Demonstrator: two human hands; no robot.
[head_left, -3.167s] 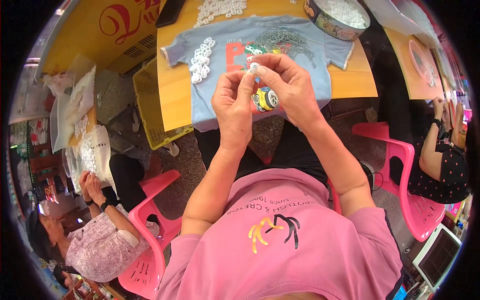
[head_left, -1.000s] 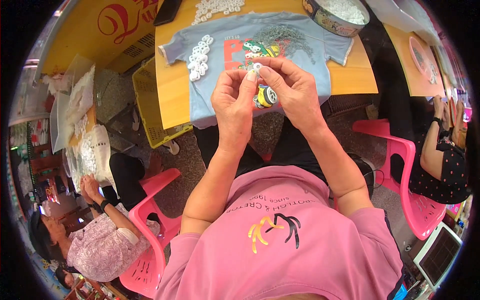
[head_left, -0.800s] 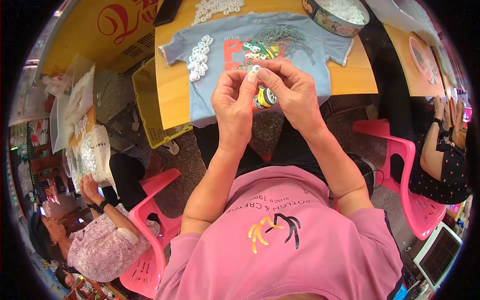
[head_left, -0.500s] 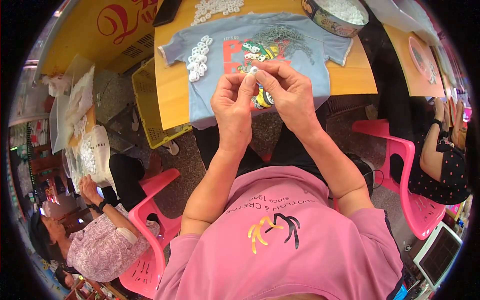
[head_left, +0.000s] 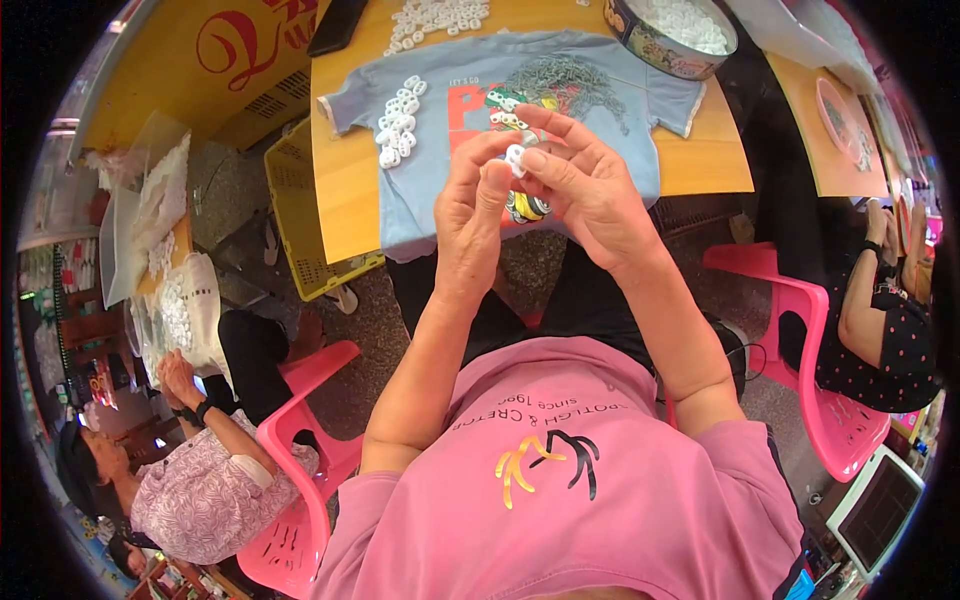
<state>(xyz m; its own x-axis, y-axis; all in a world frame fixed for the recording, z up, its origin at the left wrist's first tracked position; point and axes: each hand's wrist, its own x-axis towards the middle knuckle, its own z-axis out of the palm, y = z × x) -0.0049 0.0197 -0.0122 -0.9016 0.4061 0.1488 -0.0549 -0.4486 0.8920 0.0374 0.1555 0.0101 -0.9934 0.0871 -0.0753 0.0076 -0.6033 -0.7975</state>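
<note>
Pinching a little white piece with right hand, by the near edge of the table. Cannot tell grip of left hand.

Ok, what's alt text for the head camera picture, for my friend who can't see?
A person's left hand and right hand meet at a small white piece, above a blue shirt spread on a table. White pieces and a grey tangle lie on the shirt; a round tin stands at the back right.
</note>
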